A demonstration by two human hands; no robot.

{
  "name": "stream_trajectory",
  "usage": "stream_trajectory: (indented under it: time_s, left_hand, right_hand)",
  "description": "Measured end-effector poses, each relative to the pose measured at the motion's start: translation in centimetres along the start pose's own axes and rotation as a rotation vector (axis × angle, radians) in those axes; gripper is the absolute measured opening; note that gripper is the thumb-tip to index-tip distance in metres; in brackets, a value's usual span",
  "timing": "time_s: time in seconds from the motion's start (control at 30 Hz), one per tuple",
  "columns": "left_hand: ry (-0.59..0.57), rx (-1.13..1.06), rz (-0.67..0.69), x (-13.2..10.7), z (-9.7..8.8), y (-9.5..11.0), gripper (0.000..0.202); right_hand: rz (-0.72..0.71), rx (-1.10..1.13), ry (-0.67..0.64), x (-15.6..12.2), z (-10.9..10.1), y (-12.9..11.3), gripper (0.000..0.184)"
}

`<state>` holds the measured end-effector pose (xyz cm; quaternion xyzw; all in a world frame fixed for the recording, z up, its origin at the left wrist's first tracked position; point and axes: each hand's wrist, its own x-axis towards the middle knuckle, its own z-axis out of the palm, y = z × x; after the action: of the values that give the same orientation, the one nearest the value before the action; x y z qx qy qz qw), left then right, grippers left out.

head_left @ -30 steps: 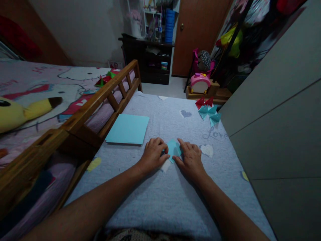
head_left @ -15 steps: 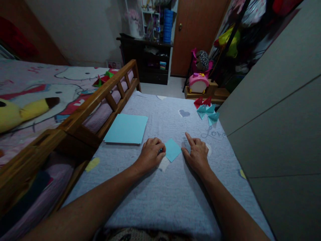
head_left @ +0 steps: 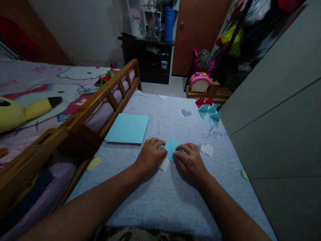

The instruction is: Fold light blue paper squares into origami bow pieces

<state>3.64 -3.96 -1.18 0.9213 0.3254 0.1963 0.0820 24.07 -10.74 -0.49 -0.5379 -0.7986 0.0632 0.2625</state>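
A small folded sheet of light blue paper lies on the bedsheet between my hands, turned like a diamond. Its left corner is pinched by my left hand, fingers closed. My right hand has its fingers curled onto the right side of the paper, thumb and forefinger together at the edge. Both side corners are partly hidden under my fingers. Left of my left hand rests a stack of light blue paper sheets.
Several folded paper shapes, blue and red, sit at the bed's far right corner. A wooden rail borders the left side, with a yellow plush toy beyond it. A pale panel stands along the right.
My right hand has moved left onto the paper, and its outstretched forefinger has curled in to grip the right side. My left hand has stayed at the left corner.
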Motion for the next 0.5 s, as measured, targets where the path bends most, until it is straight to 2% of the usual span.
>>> stream_trajectory:
  time_s: [0.07, 0.13, 0.33, 0.5]
  left_hand:
    - [-0.038, -0.016, 0.020, 0.0, 0.1, 0.2, 0.010]
    - [-0.076, -0.070, -0.023, 0.2, 0.3, 0.3, 0.007]
    - [-0.117, -0.116, -0.239, 1.2, 1.1, 0.4, 0.030]
    - [-0.138, -0.096, -0.299, 1.5, 0.7, 0.1, 0.024]
  right_hand:
    - [0.020, 0.006, -0.074, 0.1, 0.3, 0.1, 0.019]
    - [0.046, 0.011, -0.112, 0.2, 0.6, 0.3, 0.017]
    - [0.079, 0.058, -0.106, 0.1, 1.2, 0.8, 0.014]
    - [0.088, 0.073, -0.114, 0.0, 1.3, 1.0, 0.016]
